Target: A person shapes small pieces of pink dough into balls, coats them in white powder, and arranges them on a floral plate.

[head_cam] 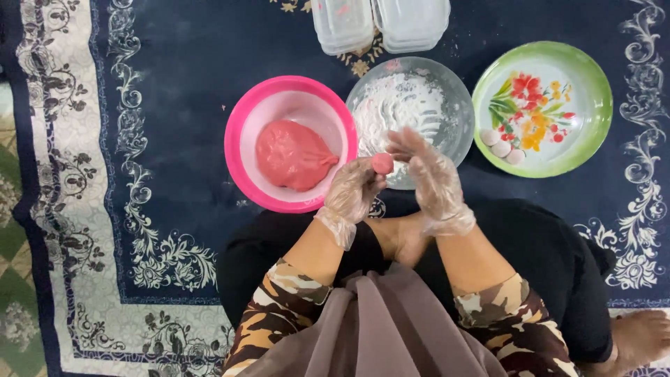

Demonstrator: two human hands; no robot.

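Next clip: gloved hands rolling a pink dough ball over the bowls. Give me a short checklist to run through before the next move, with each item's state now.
1. Both hands gloved: left hand and right hand wear clear plastic gloves. Ok.
2. Pink dough ball secured: it sits between the two hands, above the bowl rims. Ok.
3. Ball fully round: partly hidden by the fingers. Cannot tell.
4. Flour available: the clear glass bowl holds white flour. Ok.
5. Room on the green floral plate: three white floured balls lie at its lower left, the rest bare. Ok.
6. Dough supply: a pink lump remains in the pink bowl. Ok.
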